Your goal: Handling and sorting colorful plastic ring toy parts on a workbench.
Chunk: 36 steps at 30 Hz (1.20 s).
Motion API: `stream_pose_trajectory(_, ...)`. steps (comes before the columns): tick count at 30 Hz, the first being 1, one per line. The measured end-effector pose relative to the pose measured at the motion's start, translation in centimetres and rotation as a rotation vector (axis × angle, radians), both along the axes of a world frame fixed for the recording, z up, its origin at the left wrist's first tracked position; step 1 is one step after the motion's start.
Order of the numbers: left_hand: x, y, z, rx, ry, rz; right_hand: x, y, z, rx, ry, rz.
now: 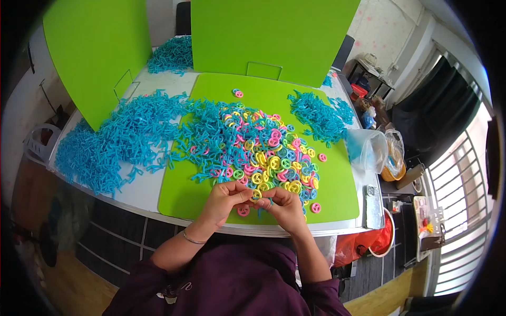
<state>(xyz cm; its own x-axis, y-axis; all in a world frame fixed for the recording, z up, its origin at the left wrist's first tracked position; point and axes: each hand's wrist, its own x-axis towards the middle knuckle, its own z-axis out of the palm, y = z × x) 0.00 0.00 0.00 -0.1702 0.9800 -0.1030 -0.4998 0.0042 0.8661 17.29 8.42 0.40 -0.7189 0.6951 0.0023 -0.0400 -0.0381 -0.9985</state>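
My left hand (pixel 225 201) is closed, thumb and fingertips pinching a small yellow plastic wheel (pixel 256 194) with spokes. Close against it, my right hand (pixel 282 206) is also closed in a pinch. A bit of blue plastic (pixel 271 201) shows at its fingertips, mostly hidden by the fingers. Just beyond both hands spreads a heap of small spoked wheels (pixel 274 162) in pink, yellow, green and blue. Blue forked plastic pieces (pixel 203 129) lie over the heap's left side. One pink wheel (pixel 243 210) rests by my left hand, another pink wheel (pixel 315 208) right of my right hand.
Under the heap lies a green board (pixel 184 203) on a white table (pixel 150 208). Large piles of blue forked pieces (pixel 113 139) cover the left side; a smaller blue pile (pixel 319 117) lies right. Upright green panels (pixel 274 37) stand behind. A phone (pixel 371 205) and clear bag (pixel 365 151) sit at right.
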Motion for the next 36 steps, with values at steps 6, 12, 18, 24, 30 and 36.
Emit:
stream_pose_trajectory(6,0.4,0.1,-0.4,0.108,0.055,0.116,-1.1,-2.1,3.0,0.624,-0.248,-0.229)
stream_pose_trajectory(12,1.0,0.0,-0.4,0.193,0.126,0.223,-1.9,-2.0,1.2,0.569,-0.029,-0.309)
stream_pose_trajectory(18,1.2,-0.2,0.1,0.223,0.158,0.318,-2.7,-3.3,1.4,0.862,-0.115,-0.431)
stream_pose_trajectory(24,0.5,-0.2,0.1,0.173,0.010,0.257,-2.0,-1.6,0.0,0.452,0.021,-0.243)
stream_pose_trajectory(30,0.6,0.2,-0.4,0.194,0.069,0.248,-2.0,-1.8,0.0,0.208,0.143,-0.241)
stream_pose_trajectory(36,0.9,-0.1,0.2,0.248,0.220,0.295,-1.9,-1.9,0.0,0.171,0.129,-0.239)
